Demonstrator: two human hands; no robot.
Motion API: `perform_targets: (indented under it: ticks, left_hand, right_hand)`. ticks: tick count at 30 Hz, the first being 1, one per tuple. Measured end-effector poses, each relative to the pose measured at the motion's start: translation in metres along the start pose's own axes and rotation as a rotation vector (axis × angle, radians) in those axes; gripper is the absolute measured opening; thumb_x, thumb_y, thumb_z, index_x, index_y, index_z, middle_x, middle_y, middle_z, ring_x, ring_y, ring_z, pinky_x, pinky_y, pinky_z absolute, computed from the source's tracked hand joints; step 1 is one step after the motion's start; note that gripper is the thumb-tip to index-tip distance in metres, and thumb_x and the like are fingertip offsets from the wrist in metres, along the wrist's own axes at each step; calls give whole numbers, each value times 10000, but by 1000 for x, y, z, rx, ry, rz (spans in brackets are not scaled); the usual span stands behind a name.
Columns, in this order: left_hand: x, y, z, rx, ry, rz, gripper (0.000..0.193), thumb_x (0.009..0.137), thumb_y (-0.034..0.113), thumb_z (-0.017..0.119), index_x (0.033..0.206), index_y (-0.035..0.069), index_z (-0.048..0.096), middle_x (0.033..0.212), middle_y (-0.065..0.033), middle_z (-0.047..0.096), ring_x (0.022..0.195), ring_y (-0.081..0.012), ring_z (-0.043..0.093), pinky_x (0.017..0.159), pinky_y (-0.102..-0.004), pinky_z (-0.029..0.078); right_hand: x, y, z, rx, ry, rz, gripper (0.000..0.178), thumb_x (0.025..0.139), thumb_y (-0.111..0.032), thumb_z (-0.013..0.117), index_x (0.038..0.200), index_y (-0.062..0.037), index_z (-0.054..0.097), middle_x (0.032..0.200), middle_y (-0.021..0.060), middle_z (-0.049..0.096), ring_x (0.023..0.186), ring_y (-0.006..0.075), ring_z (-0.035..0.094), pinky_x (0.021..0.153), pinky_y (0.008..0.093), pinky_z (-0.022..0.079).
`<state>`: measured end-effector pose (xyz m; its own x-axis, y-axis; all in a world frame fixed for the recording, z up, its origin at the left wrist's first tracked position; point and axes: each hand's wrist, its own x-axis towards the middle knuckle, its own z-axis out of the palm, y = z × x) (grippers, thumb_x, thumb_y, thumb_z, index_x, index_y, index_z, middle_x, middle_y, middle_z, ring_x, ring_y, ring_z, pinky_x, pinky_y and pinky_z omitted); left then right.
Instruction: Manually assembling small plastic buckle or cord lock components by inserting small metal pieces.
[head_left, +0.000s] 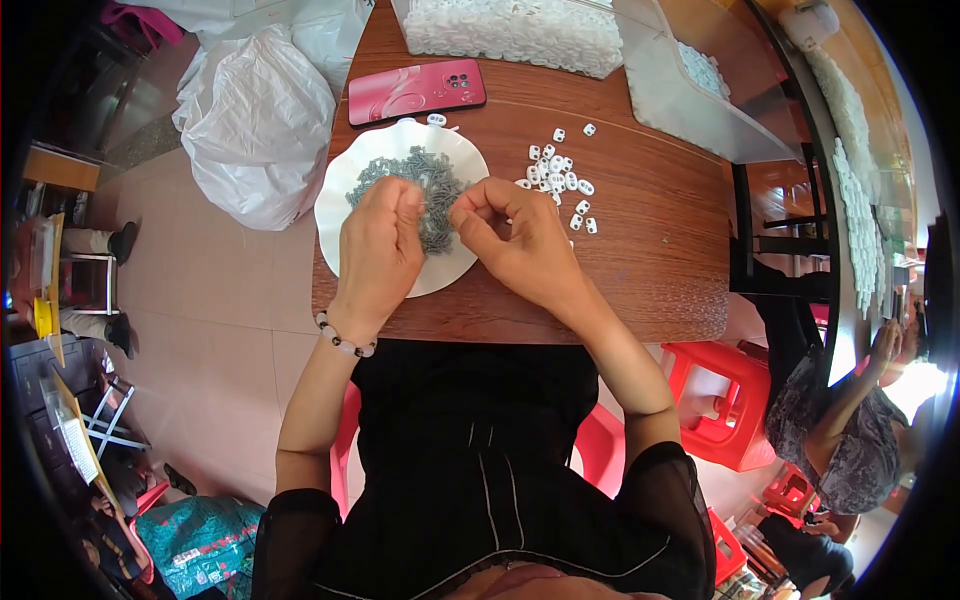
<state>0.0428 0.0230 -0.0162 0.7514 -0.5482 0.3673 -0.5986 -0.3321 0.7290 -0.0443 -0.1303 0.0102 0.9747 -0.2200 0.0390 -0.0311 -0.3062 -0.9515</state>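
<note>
Grey small parts [425, 185] heaped on white dish [345, 195] near table's front edge; left hand [378, 245] pinches some, right hand [520, 240] grip unclear; likely spill if dish is nudged.

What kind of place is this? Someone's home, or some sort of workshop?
Probably a small, informal workshop for hand assembly. A white dish of tiny grey parts, loose white plastic pieces on the wooden table, and clear bags full of them suggest piecework.
</note>
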Motion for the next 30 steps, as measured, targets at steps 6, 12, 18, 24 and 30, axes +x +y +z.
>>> perform_targets:
  ticks: [6,12,18,24,30]
  left_hand:
    - [4,6,0,32,-50,-119,85,906,93,577,917,9,587,778,-113,594,607,-244,554,570,-340,442]
    - [-18,30,8,-459,-198,-277,165,912,141,625,927,-23,634,806,-25,637,666,-63,525,582,-210,414]
    - [-27,51,26,-561,-367,-329,161,917,134,617,882,-21,646,784,-24,645,636,-46,510,587,-183,406]
    - [-30,63,37,-685,-327,-484,145,917,110,605,891,-26,649,794,-28,649,656,-50,520,597,-188,415]
    - [-31,62,42,-775,-336,-505,136,915,111,608,940,-17,644,818,-31,658,701,-49,560,624,-190,440]
  right_hand:
    - [-7,11,-10,-14,113,-16,110,849,-82,624,833,28,623,745,21,615,662,50,515,580,219,424]
    - [-32,14,-16,-176,208,-271,72,776,-63,647,814,-6,622,674,54,587,662,177,561,569,290,449]
    - [-65,13,-34,-339,268,-344,102,698,-45,664,759,-75,589,631,24,545,690,219,532,559,334,452]
    - [-76,21,-41,-254,278,-371,113,775,-35,666,884,-56,651,731,45,615,740,226,554,686,333,446]
    - [-86,22,-44,195,231,77,180,882,-78,645,1049,-16,667,867,48,680,850,110,596,783,260,463]
